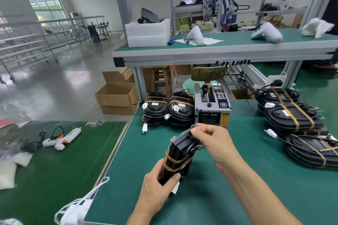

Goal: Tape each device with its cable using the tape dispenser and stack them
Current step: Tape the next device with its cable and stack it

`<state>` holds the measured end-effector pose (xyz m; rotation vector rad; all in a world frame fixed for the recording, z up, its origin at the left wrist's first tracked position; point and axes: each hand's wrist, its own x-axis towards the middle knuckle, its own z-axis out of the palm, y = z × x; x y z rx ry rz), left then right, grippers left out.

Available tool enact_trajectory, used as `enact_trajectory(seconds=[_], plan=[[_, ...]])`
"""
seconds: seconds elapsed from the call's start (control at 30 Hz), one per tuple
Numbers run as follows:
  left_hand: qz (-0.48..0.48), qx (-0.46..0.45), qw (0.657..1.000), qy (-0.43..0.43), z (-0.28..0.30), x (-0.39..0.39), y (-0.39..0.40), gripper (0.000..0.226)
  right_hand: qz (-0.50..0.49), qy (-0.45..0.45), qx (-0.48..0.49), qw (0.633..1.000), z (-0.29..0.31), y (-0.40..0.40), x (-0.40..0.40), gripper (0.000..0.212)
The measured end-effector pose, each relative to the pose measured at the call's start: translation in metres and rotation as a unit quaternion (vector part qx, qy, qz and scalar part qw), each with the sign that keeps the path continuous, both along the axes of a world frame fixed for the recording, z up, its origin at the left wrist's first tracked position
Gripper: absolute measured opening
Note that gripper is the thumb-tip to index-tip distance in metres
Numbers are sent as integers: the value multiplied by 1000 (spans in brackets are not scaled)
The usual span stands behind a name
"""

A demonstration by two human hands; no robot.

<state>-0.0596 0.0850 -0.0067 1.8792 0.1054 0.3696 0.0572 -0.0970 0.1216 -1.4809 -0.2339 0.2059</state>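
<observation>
Gripping the black oval plastic device above the green mat, the left hand is steadying it while the right hand is pinching clear tape at its top; loose cable could be slipping free

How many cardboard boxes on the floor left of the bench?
3 visible: an open box nearest, a closed one under it, and an open one behind. More boxes sit under the bench, partly hidden.

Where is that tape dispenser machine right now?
The tape dispenser stands at the back of the green table, just right of two stacks of taped devices and directly beyond the right hand.
</observation>
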Motion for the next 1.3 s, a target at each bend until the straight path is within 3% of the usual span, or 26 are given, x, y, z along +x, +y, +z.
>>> enact_trajectory(seconds=[1.3], plan=[[4, 5, 1000, -5, 0, -1, 0, 44, -100, -58, -58, 992, -10, 20, -10, 21]])
